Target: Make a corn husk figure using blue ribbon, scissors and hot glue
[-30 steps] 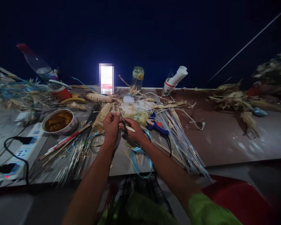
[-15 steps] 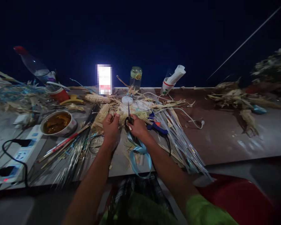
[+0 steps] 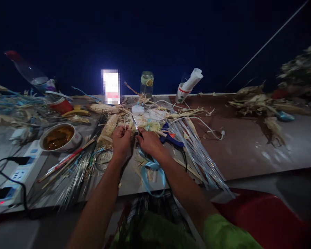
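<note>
My right hand [image 3: 149, 140] is closed on a pair of scissors [image 3: 135, 123], whose blades point up and to the left. Beside it, my left hand [image 3: 121, 140] has its fingers pinched together; what they hold is too small to make out. A light blue ribbon [image 3: 163, 178] hangs in loops below my right hand. Dried husk pieces and corn cobs [image 3: 105, 109] lie just beyond my hands. A blue glue gun [image 3: 172, 140] rests to the right of my right hand.
On the left are a bowl of brown liquid [image 3: 77, 138], a power strip [image 3: 28, 173] and thin wires [image 3: 77, 180]. Clear sticks [image 3: 204, 155] lie right of centre. A lit screen [image 3: 111, 86], a bottle [image 3: 147, 84] and a paper cup [image 3: 181, 94] stand at the back.
The scissors have tilted left and come closer to my left hand, and my right hand has turned with them. The whole view has shifted slightly.
</note>
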Demonstrator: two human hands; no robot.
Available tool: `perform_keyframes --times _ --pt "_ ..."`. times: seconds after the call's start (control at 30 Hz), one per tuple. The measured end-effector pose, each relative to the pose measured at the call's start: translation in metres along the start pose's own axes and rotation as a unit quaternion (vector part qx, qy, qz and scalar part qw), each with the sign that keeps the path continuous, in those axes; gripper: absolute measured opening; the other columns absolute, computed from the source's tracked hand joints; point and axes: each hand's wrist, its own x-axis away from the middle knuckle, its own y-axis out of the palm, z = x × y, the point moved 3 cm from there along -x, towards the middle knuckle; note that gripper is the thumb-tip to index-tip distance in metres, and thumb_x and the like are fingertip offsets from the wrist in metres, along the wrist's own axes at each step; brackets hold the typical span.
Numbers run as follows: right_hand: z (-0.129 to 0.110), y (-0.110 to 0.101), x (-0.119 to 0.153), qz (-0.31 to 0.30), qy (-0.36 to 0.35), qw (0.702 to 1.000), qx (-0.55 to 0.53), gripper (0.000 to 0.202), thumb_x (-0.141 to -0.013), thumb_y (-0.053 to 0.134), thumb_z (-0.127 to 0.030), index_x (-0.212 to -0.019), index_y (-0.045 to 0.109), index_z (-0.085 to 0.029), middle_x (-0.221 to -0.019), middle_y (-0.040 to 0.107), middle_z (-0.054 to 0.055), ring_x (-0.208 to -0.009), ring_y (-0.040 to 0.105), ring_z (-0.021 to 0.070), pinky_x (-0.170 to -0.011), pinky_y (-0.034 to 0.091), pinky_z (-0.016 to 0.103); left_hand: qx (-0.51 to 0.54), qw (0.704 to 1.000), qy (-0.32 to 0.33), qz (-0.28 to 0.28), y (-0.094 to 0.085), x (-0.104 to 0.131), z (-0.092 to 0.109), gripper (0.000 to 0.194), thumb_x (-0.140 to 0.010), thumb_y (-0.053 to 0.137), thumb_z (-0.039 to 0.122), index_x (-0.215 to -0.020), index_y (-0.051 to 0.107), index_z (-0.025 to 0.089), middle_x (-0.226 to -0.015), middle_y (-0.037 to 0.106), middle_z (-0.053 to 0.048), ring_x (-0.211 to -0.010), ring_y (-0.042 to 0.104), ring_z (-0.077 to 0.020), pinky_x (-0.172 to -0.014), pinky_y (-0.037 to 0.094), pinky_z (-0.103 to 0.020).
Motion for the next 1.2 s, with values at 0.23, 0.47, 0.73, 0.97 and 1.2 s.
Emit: perform_keyframes --times 0.23,0.47,0.73,0.97,1.2 --pt "-0.0007 0.0015 -0.0026 0.009 -0.018 1.0 -0.001 0.039 -0.086 0.035 -0.016 -0.121 0.051 -0.02 -0.105 0.068 0.01 -0.096 0.063 0.0199 -0.083 0.042 0.028 -0.008 1.0 -0.005 0.002 0.0002 -0.0004 -0.004 0.007 -0.068 0.056 0.021 -0.064 0.054 0.015 -0.054 0.044 0.005 -0.05 0.037 -0.0061 -0.048 0.029 -0.018" --pt "-0.0045 0.0042 -0.0025 0.029 -0.035 0.999 -0.017 0.034 -0.089 0.033 -0.024 -0.114 0.055 -0.02 -0.105 0.068 0.008 -0.097 0.063 0.018 -0.085 0.041 0.026 -0.016 0.999 -0.035 -0.017 0.0014 -0.0003 -0.0015 0.01 -0.067 0.057 0.023 -0.063 0.052 0.015 -0.053 0.043 0.006 -0.047 0.036 -0.0058 -0.045 0.029 -0.018" --pt "-0.0047 0.0074 -0.0028 0.001 -0.022 1.0 0.002 0.032 -0.09 0.035 -0.03 -0.106 0.059 -0.018 -0.102 0.068 0.011 -0.097 0.063 0.0201 -0.082 0.041 0.027 -0.113 0.993 -0.025 -0.013 0.0003 0.0005 -0.0002 0.005 -0.069 0.054 0.021 -0.068 0.052 0.017 -0.049 0.044 0.005 -0.045 0.039 -0.0079 -0.044 0.029 -0.02" --pt "-0.0047 0.0045 -0.0028 0.009 -0.036 0.999 0.018 0.032 -0.088 0.035 -0.026 -0.111 0.056 -0.018 -0.103 0.068 0.01 -0.096 0.062 0.019 -0.082 0.041 0.026 -0.175 0.984 -0.022 -0.001 0.0002 0.0009 -0.0071 0.009 -0.068 0.054 0.018 -0.076 0.056 0.017 -0.056 0.051 0.003 -0.051 0.046 -0.0106 -0.05 0.033 -0.022" --pt "-0.0051 0.0066 -0.0023 -0.036 -0.013 0.997 0.068 0.036 -0.089 0.032 -0.028 -0.099 0.064 -0.016 -0.1 0.067 0.013 -0.096 0.062 0.0205 -0.082 0.041 0.028 -0.268 0.963 0.031 -0.008 -0.0026 0.0018 -0.0083 0.014 -0.07 0.053 0.022 -0.082 0.059 0.018 -0.057 0.05 0.003 -0.053 0.046 -0.0129 -0.054 0.032 -0.025"
